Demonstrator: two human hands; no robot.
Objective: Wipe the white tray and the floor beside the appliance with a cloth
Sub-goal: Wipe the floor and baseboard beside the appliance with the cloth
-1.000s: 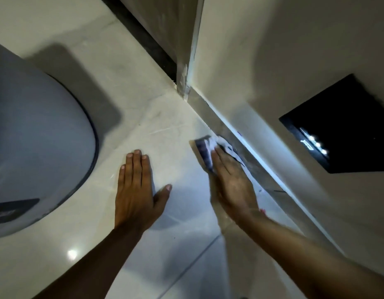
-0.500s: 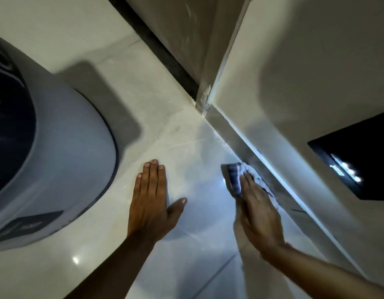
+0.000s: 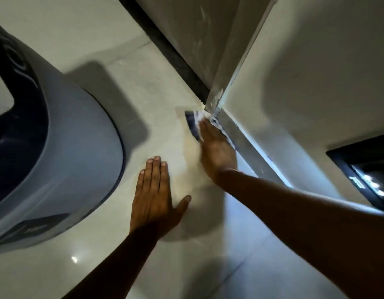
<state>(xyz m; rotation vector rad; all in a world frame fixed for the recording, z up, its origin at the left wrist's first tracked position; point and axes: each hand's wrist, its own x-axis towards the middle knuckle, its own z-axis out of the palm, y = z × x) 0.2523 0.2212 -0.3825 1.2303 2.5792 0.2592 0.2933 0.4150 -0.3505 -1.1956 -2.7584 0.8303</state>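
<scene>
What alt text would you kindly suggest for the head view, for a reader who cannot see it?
A person's right hand presses a cloth onto the pale floor at the wall corner, while the left hand rests flat beside a rounded grey appliance.

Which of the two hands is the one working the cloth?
The right hand, pressing the cloth down beside the skirting; the left hand lies flat on bare floor.

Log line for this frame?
right hand: presses blue-white cloth at wall corner | left hand: flat on pale tiled floor | grey rounded appliance: beside, untouched
</scene>
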